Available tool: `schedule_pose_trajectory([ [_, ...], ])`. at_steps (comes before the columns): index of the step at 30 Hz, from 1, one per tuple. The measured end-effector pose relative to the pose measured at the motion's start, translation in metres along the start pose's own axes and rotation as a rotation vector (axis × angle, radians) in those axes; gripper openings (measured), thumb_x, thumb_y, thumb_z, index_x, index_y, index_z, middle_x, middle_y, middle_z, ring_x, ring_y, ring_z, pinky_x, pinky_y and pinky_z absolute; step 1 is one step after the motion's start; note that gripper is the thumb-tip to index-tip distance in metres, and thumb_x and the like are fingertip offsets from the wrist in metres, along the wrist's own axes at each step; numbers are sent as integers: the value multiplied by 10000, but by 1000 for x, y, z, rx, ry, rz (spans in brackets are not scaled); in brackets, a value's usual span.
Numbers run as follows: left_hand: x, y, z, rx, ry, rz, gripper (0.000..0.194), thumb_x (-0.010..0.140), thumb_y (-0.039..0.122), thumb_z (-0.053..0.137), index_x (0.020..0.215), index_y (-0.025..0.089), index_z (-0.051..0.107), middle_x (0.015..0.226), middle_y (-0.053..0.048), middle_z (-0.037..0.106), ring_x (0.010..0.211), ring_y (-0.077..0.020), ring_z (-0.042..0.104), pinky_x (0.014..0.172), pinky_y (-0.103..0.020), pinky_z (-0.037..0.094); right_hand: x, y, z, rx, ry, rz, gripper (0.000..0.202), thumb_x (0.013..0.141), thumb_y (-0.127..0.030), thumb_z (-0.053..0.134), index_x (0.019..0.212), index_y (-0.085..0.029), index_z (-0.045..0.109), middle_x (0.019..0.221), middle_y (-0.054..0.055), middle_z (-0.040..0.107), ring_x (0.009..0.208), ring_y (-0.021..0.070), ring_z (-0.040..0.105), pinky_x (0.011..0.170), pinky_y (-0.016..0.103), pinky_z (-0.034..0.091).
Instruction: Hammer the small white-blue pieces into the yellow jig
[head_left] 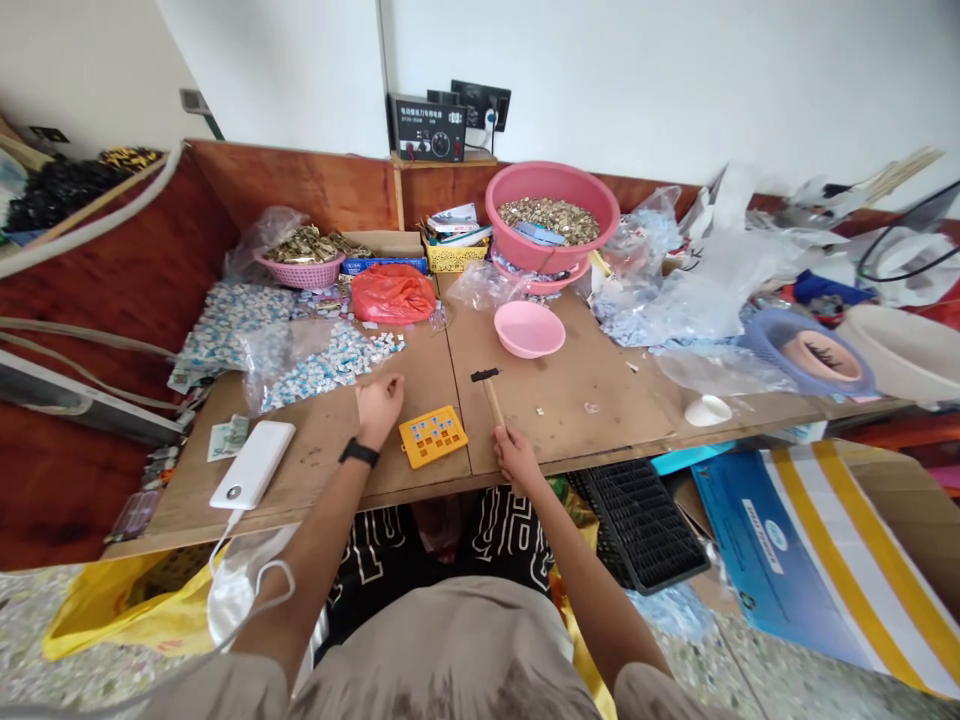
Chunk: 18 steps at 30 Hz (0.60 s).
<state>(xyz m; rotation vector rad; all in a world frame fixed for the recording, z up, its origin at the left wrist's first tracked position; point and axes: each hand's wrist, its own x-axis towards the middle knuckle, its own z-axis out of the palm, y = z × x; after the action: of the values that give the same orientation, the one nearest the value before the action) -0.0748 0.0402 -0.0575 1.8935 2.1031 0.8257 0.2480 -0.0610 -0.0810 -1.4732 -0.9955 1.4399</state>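
My right hand [516, 456] is wrapped round the wooden handle of a small hammer [493, 398], its black head pointing away from me above the table. My left hand [380, 402], with a black band on the wrist, is closed at the near edge of a pile of small blue and white pieces [337, 362]; whatever it may pinch is too small to make out. Between the hands lies a yellow tray [433, 437] with square slots, several of them filled with blue and white pieces. An empty pink bowl [529, 330] stands beyond the hammer.
A white power bank [253, 465] with a cable and banknotes [228, 438] lie left. Behind are a red bag [393, 294], a pink basket [301, 272] of metal parts and a large pink basin [553, 190]. Plastic bags [690, 290] and a white cup [707, 410] sit right.
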Motion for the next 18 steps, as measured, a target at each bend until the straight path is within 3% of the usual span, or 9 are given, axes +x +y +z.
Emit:
schedule_pose_trajectory([
  [3, 54, -5, -1, 40, 35, 23, 362, 1120, 337, 509, 1235, 237, 838, 1269, -152, 860, 1235, -356, 744, 1102, -494, 461, 9, -1, -1, 25, -23, 35, 649, 885, -889, 735, 992, -266, 589, 600, -135, 454, 366, 65, 269, 321, 202, 235],
  [7, 98, -12, 3, 89, 33, 65, 350, 1084, 345, 561, 1261, 229, 839, 1400, -198, 799, 1385, -419, 638, 1184, -568, 402, 8, -4, -7, 74, -48, 59, 647, 897, -870, 753, 1026, -257, 593, 618, -140, 467, 374, 52, 276, 322, 180, 236],
  [12, 122, -23, 15, 153, -21, 134, 312, 1073, 367, 617, 1245, 222, 832, 1416, -195, 764, 1422, -420, 555, 1223, -589, 352, 8, -5, -8, 103, -63, 79, 651, 896, -863, 769, 1028, -247, 604, 624, -141, 459, 381, 46, 271, 317, 175, 228],
  [18, 125, -28, 24, 172, -20, 143, 290, 1077, 317, 576, 1204, 221, 817, 1457, -187, 759, 1441, -432, 533, 1205, -600, 361, 10, -4, -9, 125, -64, 86, 673, 882, -876, 785, 1038, -245, 611, 624, -137, 460, 384, 41, 272, 322, 166, 217],
])
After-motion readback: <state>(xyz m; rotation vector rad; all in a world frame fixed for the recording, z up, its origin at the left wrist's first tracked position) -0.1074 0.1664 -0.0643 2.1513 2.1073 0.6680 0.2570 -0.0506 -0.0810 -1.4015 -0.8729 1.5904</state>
